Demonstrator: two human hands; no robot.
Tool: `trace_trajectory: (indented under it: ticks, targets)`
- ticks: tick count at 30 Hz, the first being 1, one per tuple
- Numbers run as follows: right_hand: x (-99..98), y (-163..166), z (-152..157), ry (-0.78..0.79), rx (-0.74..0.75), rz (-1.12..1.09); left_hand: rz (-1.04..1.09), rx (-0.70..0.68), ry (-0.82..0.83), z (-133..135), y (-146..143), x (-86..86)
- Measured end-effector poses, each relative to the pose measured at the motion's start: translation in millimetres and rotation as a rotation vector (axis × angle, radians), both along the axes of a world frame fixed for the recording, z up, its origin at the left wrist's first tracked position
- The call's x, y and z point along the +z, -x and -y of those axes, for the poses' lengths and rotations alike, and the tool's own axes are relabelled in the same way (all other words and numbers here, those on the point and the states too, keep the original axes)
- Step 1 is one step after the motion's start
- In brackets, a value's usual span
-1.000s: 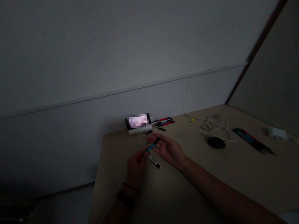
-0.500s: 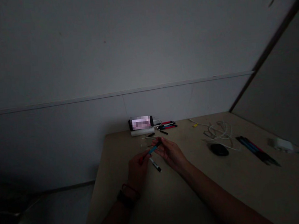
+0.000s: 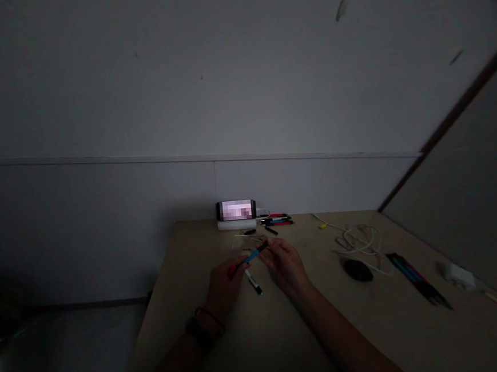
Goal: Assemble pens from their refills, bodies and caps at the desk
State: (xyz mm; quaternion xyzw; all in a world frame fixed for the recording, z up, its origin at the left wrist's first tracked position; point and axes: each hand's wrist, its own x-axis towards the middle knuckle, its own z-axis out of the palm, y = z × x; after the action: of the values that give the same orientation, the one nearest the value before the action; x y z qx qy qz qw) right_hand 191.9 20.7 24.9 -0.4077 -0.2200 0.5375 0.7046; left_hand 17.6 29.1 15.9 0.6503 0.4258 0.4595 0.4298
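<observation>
A blue pen (image 3: 253, 256) with a dark end slants between my two hands above the table. My left hand (image 3: 225, 282) is closed on its lower left end, where something red shows at the fingers. The fingertips of my right hand (image 3: 285, 263) pinch the dark upper end. Below the hands a white pen with a black end (image 3: 253, 283) lies on the table, its far part hidden by my left fingers. Small thin parts lie just beyond the hands, too dim to tell apart.
A lit phone (image 3: 236, 210) leans on a white block (image 3: 236, 225) by the wall. Several pens (image 3: 277, 220) lie beside it. To the right are a coiled white cable (image 3: 360, 239), a black mouse (image 3: 358, 270), more pens (image 3: 418, 280) and a white adapter (image 3: 460, 276).
The camera view has tilted and shifted slightly. Both hands keep their grip on the blue pen, with little change in their pose.
</observation>
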Motion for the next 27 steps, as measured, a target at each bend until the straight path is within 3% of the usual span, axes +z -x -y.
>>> trace_trajectory:
  ticks: [7, 14, 18, 23, 27]
  targets:
    - [-0.1, -4, 1, -0.041, 0.081, 0.02, -0.009, 0.035, -0.057, 1, 1, 1.2]
    - [-6.5, -4, -2, -0.009, -0.056, 0.111, -0.025, 0.023, -0.048, 1, 4, 2.0]
    - [-4.8, -1, -3, 0.025, -0.08, 0.131, -0.091, 0.012, -0.144, 0, 11, 4.7]
    - [-7.6, 0, -6, 0.055, -0.007, 0.252, -0.165, 0.02, -0.274, -6, 21, 11.1]
    - [-7.5, -3, -4, -0.05, 0.103, 0.463, -0.133, 0.076, -0.184, -13, 25, 15.2]
